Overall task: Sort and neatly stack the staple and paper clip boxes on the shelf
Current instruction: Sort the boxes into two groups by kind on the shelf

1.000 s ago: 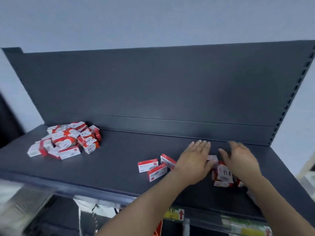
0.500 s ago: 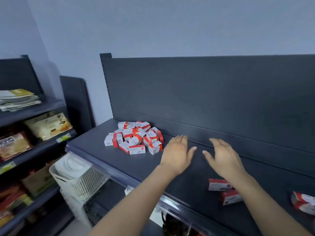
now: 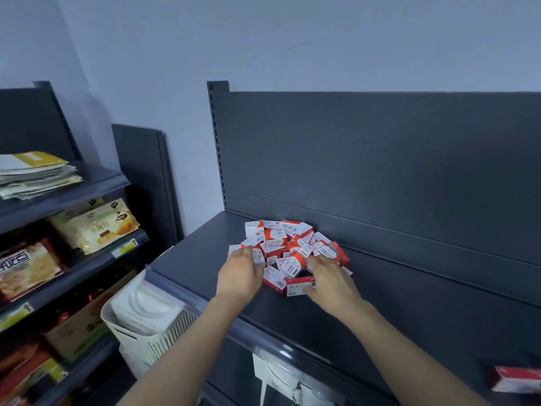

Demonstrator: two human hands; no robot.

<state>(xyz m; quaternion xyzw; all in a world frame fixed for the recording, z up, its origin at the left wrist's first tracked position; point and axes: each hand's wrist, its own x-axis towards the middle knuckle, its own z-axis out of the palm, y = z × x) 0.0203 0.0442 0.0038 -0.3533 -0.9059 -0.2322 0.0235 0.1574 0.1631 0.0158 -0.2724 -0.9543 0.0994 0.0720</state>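
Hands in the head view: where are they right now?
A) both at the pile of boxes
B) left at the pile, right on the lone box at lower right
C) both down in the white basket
A: the left hand and right hand both touch the near edge of the pile of boxes, while the lone box lies apart from them.

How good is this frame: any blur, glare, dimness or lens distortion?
Head view: dim, bluish, even light, no glare. Head view: pile fairly sharp, some print legible; lone box at the lower right edge smeared. Head view: the wide-angle lens tilts the upright.
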